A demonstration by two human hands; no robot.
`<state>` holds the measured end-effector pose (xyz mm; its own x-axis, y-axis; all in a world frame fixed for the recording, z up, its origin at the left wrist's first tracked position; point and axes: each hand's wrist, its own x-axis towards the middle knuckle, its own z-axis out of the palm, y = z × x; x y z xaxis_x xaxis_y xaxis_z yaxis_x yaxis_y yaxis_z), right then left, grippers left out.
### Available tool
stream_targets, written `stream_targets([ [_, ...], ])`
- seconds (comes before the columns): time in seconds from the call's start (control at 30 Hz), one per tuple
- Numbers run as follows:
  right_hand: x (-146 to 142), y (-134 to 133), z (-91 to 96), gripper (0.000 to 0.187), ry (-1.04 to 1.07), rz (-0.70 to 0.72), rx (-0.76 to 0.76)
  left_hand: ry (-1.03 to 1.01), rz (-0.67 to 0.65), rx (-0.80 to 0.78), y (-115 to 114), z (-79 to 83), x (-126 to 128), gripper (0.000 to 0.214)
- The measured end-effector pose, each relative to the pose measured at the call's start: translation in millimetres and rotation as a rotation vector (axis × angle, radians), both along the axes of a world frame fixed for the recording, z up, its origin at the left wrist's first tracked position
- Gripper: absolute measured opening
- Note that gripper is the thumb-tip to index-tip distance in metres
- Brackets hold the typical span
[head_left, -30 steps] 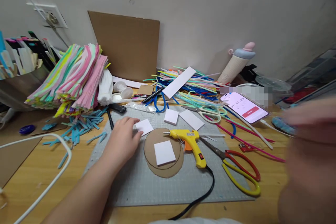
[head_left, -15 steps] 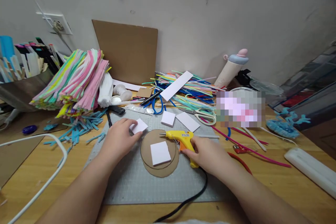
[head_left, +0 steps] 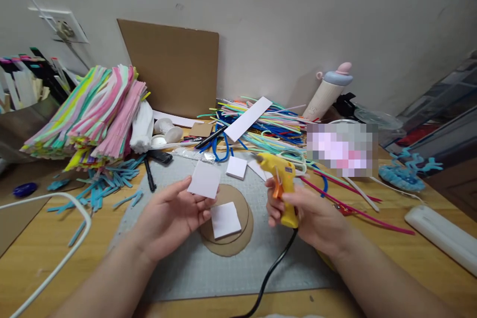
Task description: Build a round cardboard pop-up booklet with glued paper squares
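My left hand [head_left: 175,216] holds a white square piece of board [head_left: 204,180] by its edge, raised above the mat. My right hand [head_left: 309,208] is wrapped around a yellow glue gun [head_left: 285,179], fingers near its orange trigger, nozzle tilted up and left. Between my hands lie overlapping round cardboard discs [head_left: 233,248] with another white square [head_left: 225,220] on top. Behind them rests a smaller white block [head_left: 236,168]. A white rectangular piece [head_left: 257,170] is partly hidden behind the glue gun.
A grey cutting mat [head_left: 186,278] covers the middle of the wooden table. Bundled pipe cleaners [head_left: 100,114] stand at left, loose ones [head_left: 276,121] at the back. A black cord [head_left: 272,268] trails from the glue gun. A bottle [head_left: 328,90] leans on the wall.
My left hand has picked the white square up off the mat and turned palm up. My right hand has lifted the glue gun and moved it right, tipping its nozzle upward.
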<state>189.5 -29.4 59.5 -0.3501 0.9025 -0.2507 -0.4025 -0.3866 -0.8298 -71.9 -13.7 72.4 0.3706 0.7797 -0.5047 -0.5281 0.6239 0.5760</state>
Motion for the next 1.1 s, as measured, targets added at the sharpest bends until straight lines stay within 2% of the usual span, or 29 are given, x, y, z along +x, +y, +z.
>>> stream_targets([
  [0.07, -0.9, -2.4, -0.8, 0.03, 0.137, 0.016, -0.082, -0.043, -0.034, -0.013, -2.8, -4.1, 5.1, 0.03],
  [0.13, -2.0, -4.1, -2.5, 0.03, 0.181, 0.001, -0.129, -0.088, -0.077, -0.017, -5.6, -7.7, 8.7, 0.031],
  [0.27, -6.4, -6.6, -3.6, 0.024, 0.196, -0.077, -0.087, -0.177, -0.13, 0.037, -10.5, -12.3, 10.6, 0.031],
  [0.4, -12.2, -8.8, -3.8, 0.03, 0.216, -0.029, -0.073, -0.157, -0.121, 0.079, -14.0, -13.5, 10.1, 0.035],
  [0.57, -16.7, -12.9, -11.3, 0.037, -0.03, -0.05, 0.157, -0.163, -0.15, 0.115, -14.0, -13.5, 11.9, 0.034],
  [0.63, -17.9, -15.1, -14.9, 0.04, -0.093, -0.048, 0.206, -0.182, -0.175, 0.139, -14.1, -13.9, 12.5, 0.033],
  [0.8, -18.8, -21.5, -20.2, 0.045, -0.15, -0.09, 0.261, -0.204, -0.247, 0.22, -16.1, -14.8, 13.8, 0.031],
  [0.93, -17.5, -26.5, -23.7, 0.047, -0.313, -0.103, 0.311, -0.183, -0.287, 0.272, -17.0, -13.8, 16.4, 0.036],
  [1.1, -18.7, -29.2, -26.8, 0.047, -0.381, -0.143, 0.223, -0.187, -0.309, 0.288, -17.5, -12.5, 17.9, 0.037],
])
